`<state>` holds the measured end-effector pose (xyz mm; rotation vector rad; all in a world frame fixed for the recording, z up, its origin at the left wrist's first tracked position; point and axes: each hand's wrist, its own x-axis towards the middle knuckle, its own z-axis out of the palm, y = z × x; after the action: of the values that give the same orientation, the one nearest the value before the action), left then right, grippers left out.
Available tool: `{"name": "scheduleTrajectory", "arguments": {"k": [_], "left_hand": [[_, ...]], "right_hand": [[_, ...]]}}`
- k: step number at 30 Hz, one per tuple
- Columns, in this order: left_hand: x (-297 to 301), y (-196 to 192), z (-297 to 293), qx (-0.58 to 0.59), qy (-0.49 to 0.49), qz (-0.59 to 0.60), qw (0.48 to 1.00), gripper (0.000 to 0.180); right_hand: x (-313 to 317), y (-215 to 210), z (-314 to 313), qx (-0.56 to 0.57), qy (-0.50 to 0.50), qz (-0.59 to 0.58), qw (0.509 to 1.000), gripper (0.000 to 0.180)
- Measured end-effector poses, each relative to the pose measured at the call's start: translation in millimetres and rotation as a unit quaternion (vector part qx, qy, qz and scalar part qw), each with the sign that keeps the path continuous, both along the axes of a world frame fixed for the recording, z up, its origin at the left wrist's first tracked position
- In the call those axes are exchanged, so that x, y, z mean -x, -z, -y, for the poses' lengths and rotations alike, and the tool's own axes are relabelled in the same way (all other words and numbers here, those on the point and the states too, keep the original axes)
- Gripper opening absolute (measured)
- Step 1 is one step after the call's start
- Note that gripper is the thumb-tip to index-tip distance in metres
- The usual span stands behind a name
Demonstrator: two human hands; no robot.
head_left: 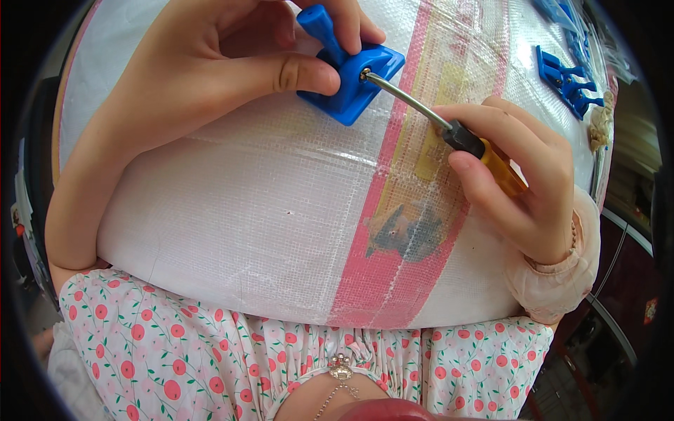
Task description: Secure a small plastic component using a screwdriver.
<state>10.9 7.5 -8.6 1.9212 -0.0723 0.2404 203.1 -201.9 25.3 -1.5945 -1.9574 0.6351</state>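
Observation:
My left hand (pixel 189 77) grips a blue plastic piece (pixel 354 102) with a square base and a rounded knob-like arm, thumb on the near side and fingers over the back. A small brass-coloured screw (pixel 364 74) sits in a recess on its right side. Closed around the black and yellow handle of a screwdriver (pixel 414 104), my right hand (pixel 537 172) holds the tool at a slant. Its metal tip meets the screw; how far it is seated cannot be made out.
A white woven plastic sheet (pixel 239 210) with a pink-edged printed band covers the table. At the far right lie another blue plastic part (pixel 562 81) with several knobs, clear plastic bags (pixel 579 24) and a beige crumpled thing (pixel 601 125).

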Motion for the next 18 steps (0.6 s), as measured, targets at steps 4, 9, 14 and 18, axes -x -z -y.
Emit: {"name": "scheduleTrajectory", "arguments": {"k": [4, 9, 14, 18], "left_hand": [[2, 5, 1, -0.081, -0.012, 0.033, 0.996, 0.016], [1, -5, 3, -0.084, -0.025, 0.01, 0.996, 0.015], [2, 0, 10, -0.106, -0.038, 0.021, 0.993, 0.019], [2, -9, 4, -0.139, -0.011, -0.01, 0.99, 0.025]], "right_hand": [[-5, 2, -1, 0.009, -0.002, -0.023, 1.0, 0.024], [-1, -1, 1, 0.019, 0.001, -0.008, 1.0, 0.023], [9, -2, 6, 0.034, 0.039, 0.022, 0.998, 0.021], [9, 0, 6, 0.004, 0.032, 0.012, 0.999, 0.02]]}}
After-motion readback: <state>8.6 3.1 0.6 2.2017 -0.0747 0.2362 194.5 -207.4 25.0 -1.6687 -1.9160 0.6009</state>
